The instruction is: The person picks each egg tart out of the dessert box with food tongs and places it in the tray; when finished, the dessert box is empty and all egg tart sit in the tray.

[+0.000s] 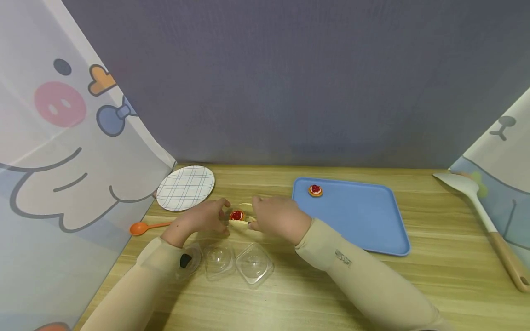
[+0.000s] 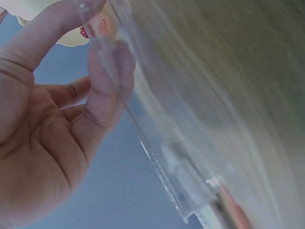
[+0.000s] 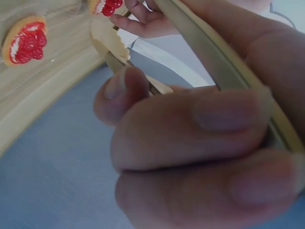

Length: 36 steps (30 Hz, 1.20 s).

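My right hand (image 1: 279, 216) grips a pair of cream tongs (image 3: 202, 52), its fingers curled round the handles. The tongs' ends stand spread on either side of a small red-topped tart (image 1: 237, 215); whether they touch it I cannot tell. Left of that tart, my left hand (image 1: 207, 216) has thumb and fingers loosely bent, tips close to the tart and holding nothing that I can see. Clear plastic partly covers those fingertips in the left wrist view. Another tart (image 3: 26, 40) lies on the wood in the right wrist view, not visible in the head view.
Clear plastic domed containers (image 1: 254, 264) lie in front of the left hand. A blue tray (image 1: 360, 216) with one tart (image 1: 315, 190) is at right. A checked plate (image 1: 186, 188) and orange spoon (image 1: 140, 228) are at left, a long-handled white ladle-like utensil (image 1: 480, 211) far right.
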### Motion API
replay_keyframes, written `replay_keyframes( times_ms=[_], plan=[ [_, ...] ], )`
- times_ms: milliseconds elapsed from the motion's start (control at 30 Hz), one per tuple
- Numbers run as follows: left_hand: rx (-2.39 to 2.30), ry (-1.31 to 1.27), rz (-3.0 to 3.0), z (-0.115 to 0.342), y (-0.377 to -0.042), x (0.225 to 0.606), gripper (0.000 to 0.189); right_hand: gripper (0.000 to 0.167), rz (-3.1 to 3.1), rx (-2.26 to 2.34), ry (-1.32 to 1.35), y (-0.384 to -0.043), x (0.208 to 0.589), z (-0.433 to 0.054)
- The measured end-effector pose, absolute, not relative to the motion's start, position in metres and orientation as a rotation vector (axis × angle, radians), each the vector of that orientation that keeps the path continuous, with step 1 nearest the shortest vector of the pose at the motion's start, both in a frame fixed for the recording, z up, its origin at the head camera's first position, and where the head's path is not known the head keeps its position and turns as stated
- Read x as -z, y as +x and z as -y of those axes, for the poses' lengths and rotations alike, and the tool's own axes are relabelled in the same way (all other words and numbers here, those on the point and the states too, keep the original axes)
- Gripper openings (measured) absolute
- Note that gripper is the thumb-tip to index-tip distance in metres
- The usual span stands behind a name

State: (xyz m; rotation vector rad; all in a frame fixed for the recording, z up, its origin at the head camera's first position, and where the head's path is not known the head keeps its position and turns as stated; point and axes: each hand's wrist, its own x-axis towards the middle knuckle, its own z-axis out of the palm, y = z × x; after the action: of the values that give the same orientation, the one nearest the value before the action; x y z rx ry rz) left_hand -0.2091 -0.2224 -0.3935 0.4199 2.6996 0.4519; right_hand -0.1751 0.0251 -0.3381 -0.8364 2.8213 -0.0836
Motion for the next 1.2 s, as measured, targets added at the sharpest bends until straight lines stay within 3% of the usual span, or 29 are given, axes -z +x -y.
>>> replay_keyframes(
  times_ms=[1200],
  plan=[
    [-0.436,0.456,-2.686,0.223,-0.21,0.391,0.081,0.052,-2.777,0.007,-0.909,-0.184,0.337,-0.013]
  ],
)
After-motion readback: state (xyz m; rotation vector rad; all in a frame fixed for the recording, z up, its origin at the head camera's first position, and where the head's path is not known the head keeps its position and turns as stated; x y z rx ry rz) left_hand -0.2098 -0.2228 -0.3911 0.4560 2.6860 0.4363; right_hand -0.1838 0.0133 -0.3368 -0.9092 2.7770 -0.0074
